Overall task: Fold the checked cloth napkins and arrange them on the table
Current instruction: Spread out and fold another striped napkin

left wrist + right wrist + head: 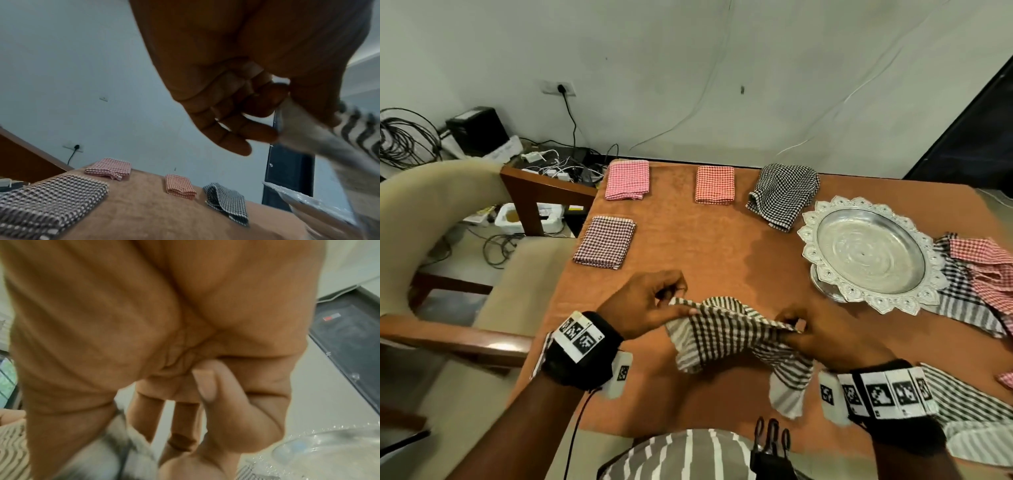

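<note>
hands [726, 315] pinching brown checked napkin [736, 339], 4 folded

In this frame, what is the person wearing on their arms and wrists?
Both forearms are bare, no sleeves. Each wrist has a black band carrying white square-coded marker tags and a small white tagged unit. A thin black cable hangs from the left band.
</note>
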Motion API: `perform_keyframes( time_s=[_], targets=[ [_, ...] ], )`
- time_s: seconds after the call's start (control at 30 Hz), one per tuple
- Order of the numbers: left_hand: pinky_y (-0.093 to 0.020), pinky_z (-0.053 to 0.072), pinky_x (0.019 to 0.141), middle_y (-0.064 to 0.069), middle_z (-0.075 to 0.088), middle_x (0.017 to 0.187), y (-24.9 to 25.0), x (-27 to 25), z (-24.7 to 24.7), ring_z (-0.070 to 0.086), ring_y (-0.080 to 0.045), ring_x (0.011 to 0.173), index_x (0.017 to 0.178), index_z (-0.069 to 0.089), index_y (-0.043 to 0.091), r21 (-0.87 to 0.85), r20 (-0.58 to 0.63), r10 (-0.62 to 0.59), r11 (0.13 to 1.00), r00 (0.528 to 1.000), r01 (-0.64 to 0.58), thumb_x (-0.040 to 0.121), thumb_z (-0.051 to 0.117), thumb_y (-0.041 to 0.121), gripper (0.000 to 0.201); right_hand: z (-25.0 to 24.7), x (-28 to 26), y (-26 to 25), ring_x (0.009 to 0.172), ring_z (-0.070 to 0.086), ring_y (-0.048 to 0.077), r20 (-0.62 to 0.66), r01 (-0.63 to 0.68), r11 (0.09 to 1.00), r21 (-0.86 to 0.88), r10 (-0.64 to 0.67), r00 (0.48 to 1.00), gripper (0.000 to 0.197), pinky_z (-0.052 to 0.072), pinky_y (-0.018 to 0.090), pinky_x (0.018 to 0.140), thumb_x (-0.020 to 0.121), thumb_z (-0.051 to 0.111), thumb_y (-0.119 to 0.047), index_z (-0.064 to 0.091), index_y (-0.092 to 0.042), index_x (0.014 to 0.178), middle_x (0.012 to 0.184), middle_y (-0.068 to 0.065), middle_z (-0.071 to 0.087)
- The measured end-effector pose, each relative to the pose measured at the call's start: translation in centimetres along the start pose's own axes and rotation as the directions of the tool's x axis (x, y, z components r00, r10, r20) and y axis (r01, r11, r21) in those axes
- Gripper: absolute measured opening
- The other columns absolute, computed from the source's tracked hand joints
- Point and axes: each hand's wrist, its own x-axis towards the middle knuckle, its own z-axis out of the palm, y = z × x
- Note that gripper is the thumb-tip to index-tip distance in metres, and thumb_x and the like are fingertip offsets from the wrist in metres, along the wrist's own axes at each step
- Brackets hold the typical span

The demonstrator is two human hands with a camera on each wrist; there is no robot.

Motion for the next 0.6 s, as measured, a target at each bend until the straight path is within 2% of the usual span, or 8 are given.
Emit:
perform_keyframes(
  time_s=[0.13,0.23,0.3,0.4,0.5,0.53,0.57,0.6],
  targets=[
    [-0.043,0.053,0.07,0.003,0.062,0.09,-1.7,1.5,-3.2,0.06,-0.016,0.081,0.09,0.059,0.024,0.13,-0.217,-0.048,0.988,0.975,0.078,0.085,0.07,0.04,0.02,-1.5,1.2,-0.1,0.075,0.063,0.014,-0.15,-0.173,0.962,-0.213,0.143,0.978,0.017,0.046,0.029,0.063,0.086,0.064,-0.033,0.064,-0.043,0.073,0.075,-0.012,0.065],
    [-0.045,0.053,0.071,0.0,0.064,0.086,-2.2,2.8,-5.6,0.06,-0.019,0.077,0.087,0.054,0.031,0.138,-0.427,-0.101,0.975,0.898,0.176,0.085,0.067,0.034,0.014,-3.1,3.4,-1.0,0.085,0.068,0.03,-0.376,-0.268,0.928,-0.258,0.159,0.913,0.018,0.052,0.033,0.071,0.089,0.059,-0.03,0.073,-0.035,0.099,0.094,0.004,0.072],
    [-0.042,0.055,0.069,-0.003,0.064,0.085,-1.9,4.1,-7.1,0.061,-0.02,0.076,0.089,0.056,0.027,0.133,-0.555,-0.092,0.971,0.827,0.197,0.086,0.069,0.032,0.014,-4.5,5.2,-1.7,0.088,0.068,0.034,-0.553,-0.251,0.946,-0.208,0.098,0.828,0.026,0.053,0.037,0.076,0.087,0.059,-0.021,0.074,-0.028,0.108,0.099,0.009,0.074],
    [-0.029,0.056,0.071,0.003,0.069,0.089,-0.1,6.6,-9.7,0.063,-0.009,0.079,0.096,0.064,0.015,0.064,-0.746,-0.042,0.989,0.665,0.135,0.09,0.07,0.03,0.017,-7.4,7.2,-3.1,0.1,0.067,0.034,-0.805,-0.024,0.995,-0.096,-0.063,0.59,0.038,0.05,0.037,0.085,0.081,0.059,-0.008,0.074,-0.02,0.114,0.11,0.012,0.073],
    [-0.02,0.053,0.077,0.005,0.069,0.093,2.6,7.1,-11.9,0.064,0.003,0.086,0.102,0.067,0.013,0.129,-0.865,0.124,0.991,0.486,-0.024,0.093,0.067,0.018,0.01,-9.5,6.9,-4.4,0.104,0.068,0.025,-0.938,0.278,0.935,-0.22,-0.281,0.205,0.042,0.05,0.03,0.094,0.078,0.055,0.005,0.075,-0.009,0.112,0.111,0.009,0.075],
    [-0.026,0.055,0.081,-0.002,0.071,0.095,3.0,6.8,-12.1,0.066,-0.004,0.09,0.103,0.067,0.01,0.157,-0.872,0.179,0.984,0.455,-0.085,0.094,0.066,0.011,0.009,-9.5,6.3,-4.2,0.105,0.069,0.024,-0.943,0.314,0.913,-0.259,-0.31,0.124,0.041,0.051,0.03,0.096,0.08,0.055,0.008,0.075,-0.007,0.111,0.112,0.009,0.074],
    [-0.032,0.056,0.083,-0.01,0.071,0.097,3.2,6.1,-12.1,0.068,-0.013,0.092,0.103,0.066,0.007,0.167,-0.867,0.215,0.975,0.449,-0.145,0.093,0.064,0.003,0.011,-9.0,5.7,-3.8,0.108,0.068,0.023,-0.944,0.339,0.901,-0.272,-0.318,0.085,0.039,0.052,0.031,0.097,0.081,0.056,0.011,0.075,-0.006,0.111,0.114,0.008,0.074],
    [-0.037,0.056,0.084,-0.015,0.071,0.098,3.0,5.2,-11.8,0.069,-0.021,0.093,0.104,0.066,0.005,0.163,-0.851,0.234,0.969,0.469,-0.188,0.093,0.061,-0.002,0.013,-7.9,5.0,-3.2,0.11,0.068,0.022,-0.945,0.363,0.893,-0.266,-0.315,0.082,0.039,0.051,0.032,0.099,0.082,0.056,0.013,0.076,-0.005,0.11,0.116,0.007,0.073]
  ],
)
